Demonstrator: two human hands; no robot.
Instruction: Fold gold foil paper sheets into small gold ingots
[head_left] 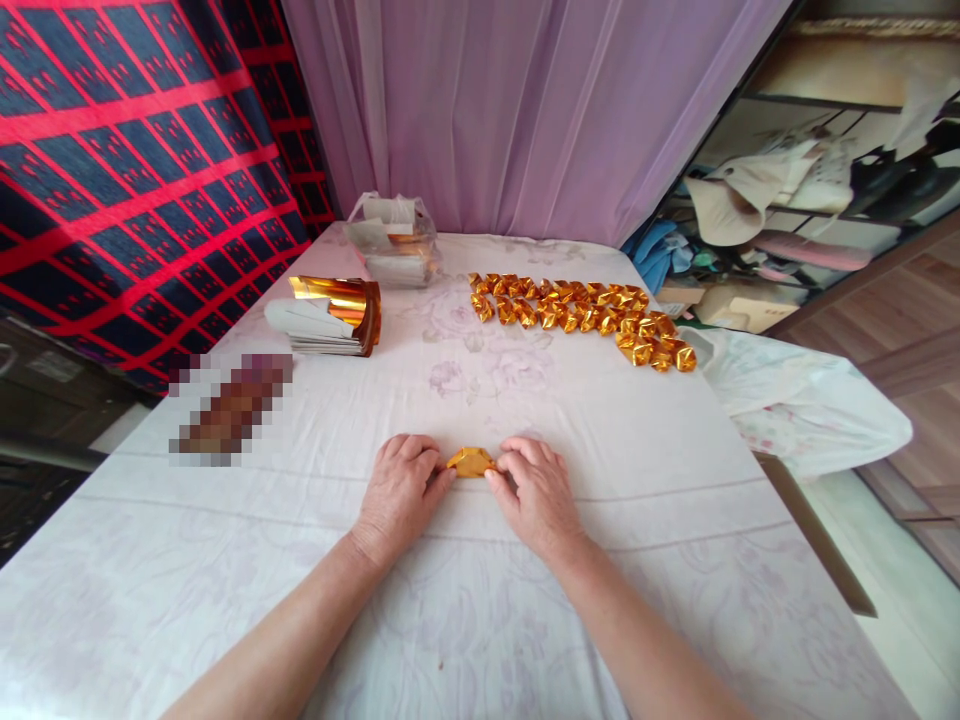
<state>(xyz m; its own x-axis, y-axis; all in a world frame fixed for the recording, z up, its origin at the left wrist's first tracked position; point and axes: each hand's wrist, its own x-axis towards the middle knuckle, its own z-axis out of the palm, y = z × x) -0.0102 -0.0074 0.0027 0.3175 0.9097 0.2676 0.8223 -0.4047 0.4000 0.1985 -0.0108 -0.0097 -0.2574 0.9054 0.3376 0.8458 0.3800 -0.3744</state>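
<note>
Gold foil piece [470, 461] lies flat on the white-clothed table [525, 600], pinched at each end by the left hand [401, 485] and right hand [534, 488], fingertips closed to press its folds; finished folded pieces [585, 315] lie in rows well beyond.

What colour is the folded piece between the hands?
Shiny gold, seen in the head view: the folded piece lies on the white cloth.

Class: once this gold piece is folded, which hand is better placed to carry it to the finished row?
Probably the right hand: the folded gold pieces lie far right; the left hand would cross over.
</note>
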